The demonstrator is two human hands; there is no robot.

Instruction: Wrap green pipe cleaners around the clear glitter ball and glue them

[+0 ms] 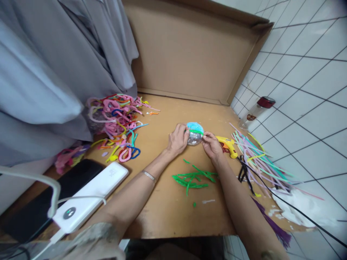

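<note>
A small shiny, silvery ball (pixel 194 138) sits between my hands, its top wrapped in light-blue pipe cleaner (pixel 195 126). One green pipe cleaner (pixel 196 131) runs across its middle, just below the blue. My left hand (pixel 178 139) grips the ball's left side, thumb and fingers curled against it. At the right edge, my right hand (pixel 212 144) pinches the end of the green strand against the ball; its fingertips partly hide that end. Several loose green pipe cleaners (pixel 192 177) lie on the table in front of the ball.
Right of my right hand lies a yellow glue gun (pixel 228 146) with a black cord. Beyond it are pastel pipe cleaners (pixel 260 159) and a clear bottle (pixel 256 112). At left are a tangled colourful pile (pixel 116 115), a white power bank (pixel 92 195) and grey cloth (pixel 67 54). Cardboard (pixel 189 50) stands behind.
</note>
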